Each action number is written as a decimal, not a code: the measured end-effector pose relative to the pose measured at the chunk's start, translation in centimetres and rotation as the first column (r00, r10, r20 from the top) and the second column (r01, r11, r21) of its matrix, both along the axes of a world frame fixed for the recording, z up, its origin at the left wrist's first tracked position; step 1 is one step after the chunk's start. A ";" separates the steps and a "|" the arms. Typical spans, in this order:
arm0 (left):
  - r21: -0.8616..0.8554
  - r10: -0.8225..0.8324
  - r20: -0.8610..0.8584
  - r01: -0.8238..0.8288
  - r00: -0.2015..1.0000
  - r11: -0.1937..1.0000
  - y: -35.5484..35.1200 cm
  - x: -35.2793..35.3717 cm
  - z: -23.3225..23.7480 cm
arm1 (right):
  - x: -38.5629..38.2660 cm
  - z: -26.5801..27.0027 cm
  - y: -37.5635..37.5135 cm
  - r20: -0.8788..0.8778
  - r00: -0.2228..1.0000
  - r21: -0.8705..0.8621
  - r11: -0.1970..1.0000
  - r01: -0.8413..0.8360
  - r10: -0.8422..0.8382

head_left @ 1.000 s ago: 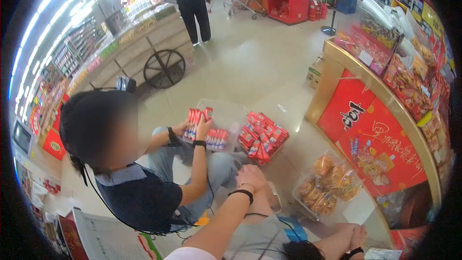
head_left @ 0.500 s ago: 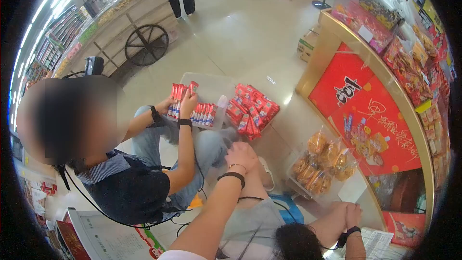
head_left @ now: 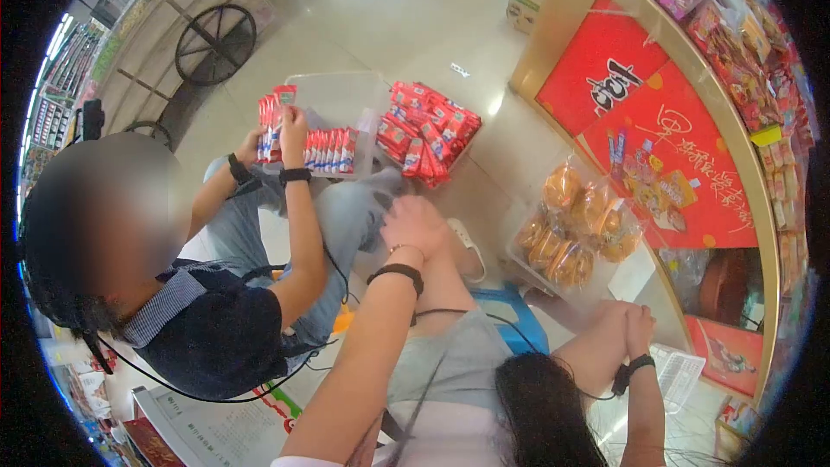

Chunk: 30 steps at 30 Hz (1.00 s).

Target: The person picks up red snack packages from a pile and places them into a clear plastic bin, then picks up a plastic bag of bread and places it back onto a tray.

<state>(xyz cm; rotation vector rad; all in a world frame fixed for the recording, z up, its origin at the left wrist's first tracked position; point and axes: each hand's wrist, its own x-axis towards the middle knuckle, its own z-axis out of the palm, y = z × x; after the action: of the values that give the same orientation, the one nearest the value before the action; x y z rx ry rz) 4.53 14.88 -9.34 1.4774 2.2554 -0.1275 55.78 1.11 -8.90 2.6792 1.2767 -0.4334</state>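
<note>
My left hand (head_left: 417, 225) rests on my left knee, fingers spread loosely over it, holding nothing. Over my right knee lies my right hand (head_left: 639, 330), its fingers flat against the skin and nothing held. Nearest my left hand is a pile of red packets (head_left: 428, 134) in a container. To its left, a clear plastic tub (head_left: 365, 140) holds a row of upright red and white packets (head_left: 330, 150). A seated person (head_left: 216, 320) grips more red packets (head_left: 271, 125) with both hands above this tub.
Bagged round pastries (head_left: 562, 251) sit in a container in front of my right knee. A gold-edged display counter (head_left: 674, 9) with red posters curves along the right. A blue stool (head_left: 510, 316) is between my legs. Behind the tub stands a wooden cart (head_left: 147, 60); another person's legs show beyond.
The view has tilted down and shifted, so the packets, tub and counter appear higher in the frame. My hands stay on my knees. The seated person still holds red packets.
</note>
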 end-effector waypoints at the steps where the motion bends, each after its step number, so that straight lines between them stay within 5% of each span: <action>1: 0.005 0.002 0.002 -0.002 1.000 1.000 0.1 -0.1 -0.2 | -0.1 -0.1 0.1 0.007 1.000 0.012 1.000 0.009 -0.009; 30: 0.005 -0.024 -0.001 0.024 1.000 1.000 0.7 -0.4 -1.1 | 1.0 -1.5 0.9 -0.044 0.998 -0.031 0.999 -0.040 0.038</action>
<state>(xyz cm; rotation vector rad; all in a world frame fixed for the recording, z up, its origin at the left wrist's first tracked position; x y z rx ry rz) 4.14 15.60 -10.42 1.5072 2.2406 -0.1300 56.81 2.00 -10.40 2.6281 1.3200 -0.5049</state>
